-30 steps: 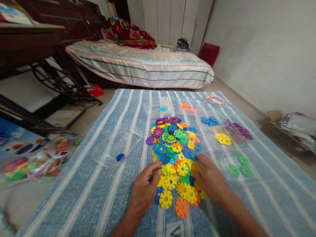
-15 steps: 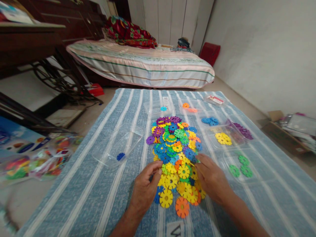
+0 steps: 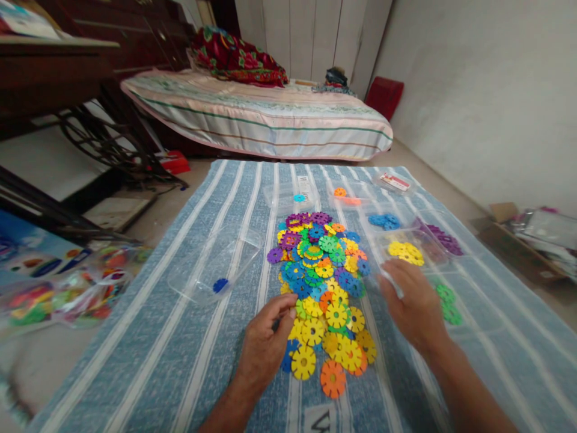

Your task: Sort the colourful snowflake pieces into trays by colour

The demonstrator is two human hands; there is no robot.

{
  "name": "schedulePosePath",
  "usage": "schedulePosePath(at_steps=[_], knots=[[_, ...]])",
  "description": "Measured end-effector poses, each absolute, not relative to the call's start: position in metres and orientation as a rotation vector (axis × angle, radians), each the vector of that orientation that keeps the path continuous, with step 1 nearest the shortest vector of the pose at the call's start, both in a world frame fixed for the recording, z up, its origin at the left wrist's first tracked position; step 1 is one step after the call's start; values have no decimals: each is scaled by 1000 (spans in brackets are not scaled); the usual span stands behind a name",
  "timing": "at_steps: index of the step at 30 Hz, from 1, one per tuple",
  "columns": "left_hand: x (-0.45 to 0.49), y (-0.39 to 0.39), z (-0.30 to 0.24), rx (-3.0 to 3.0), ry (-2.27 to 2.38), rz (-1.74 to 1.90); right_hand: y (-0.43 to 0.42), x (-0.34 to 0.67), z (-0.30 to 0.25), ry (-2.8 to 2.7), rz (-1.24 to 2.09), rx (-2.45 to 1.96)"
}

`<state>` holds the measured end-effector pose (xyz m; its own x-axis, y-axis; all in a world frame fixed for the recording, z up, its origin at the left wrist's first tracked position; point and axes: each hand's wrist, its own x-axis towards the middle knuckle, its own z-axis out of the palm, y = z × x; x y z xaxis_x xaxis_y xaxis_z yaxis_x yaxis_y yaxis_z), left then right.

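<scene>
Slotted flower-shaped plastic discs [image 3: 312, 332] in yellow, blue, green, orange and purple lie heaped on the tablecloth. My left hand [image 3: 265, 337] rests at the heap's left edge, fingers curved and thumb a little apart, with nothing seen in it. Over to the right, my right hand [image 3: 412, 307] hovers at the near edge of a clear tray [image 3: 433, 264] holding yellow discs [image 3: 408, 254]. Its thumb and fingers are apart, and no disc shows between them. Green discs [image 3: 446, 304] in the nearest right tray are partly hidden behind this hand.
Blue discs [image 3: 383, 221] and purple discs [image 3: 442, 239] sit in other clear trays on the right. At the far side are trays with a light-blue disc [image 3: 299, 198] and orange discs [image 3: 339, 192]. A tray on the left holds a dark-blue disc [image 3: 220, 285]. Beyond stands a bed [image 3: 261, 120].
My right hand has moved right from the heap, where it held a yellow disc, to the yellow tray. The yellow group now reaches further left. My left hand has stayed put.
</scene>
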<state>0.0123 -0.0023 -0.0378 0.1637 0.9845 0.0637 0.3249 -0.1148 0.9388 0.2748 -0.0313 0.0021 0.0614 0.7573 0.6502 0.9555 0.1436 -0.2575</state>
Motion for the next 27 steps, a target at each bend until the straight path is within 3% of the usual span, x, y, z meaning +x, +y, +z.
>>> schedulePosePath(at_steps=[9,23,27], knots=[[14,-3,-34,1568,1279,989,-50,220,-28,-2086,84,-1575],[14,-3,-32,1580,1289,990,-51,214,-11,-1860,413,-1511],[14,-3,-32,1577,1286,989,-40,243,14,-1730,150,-1609]])
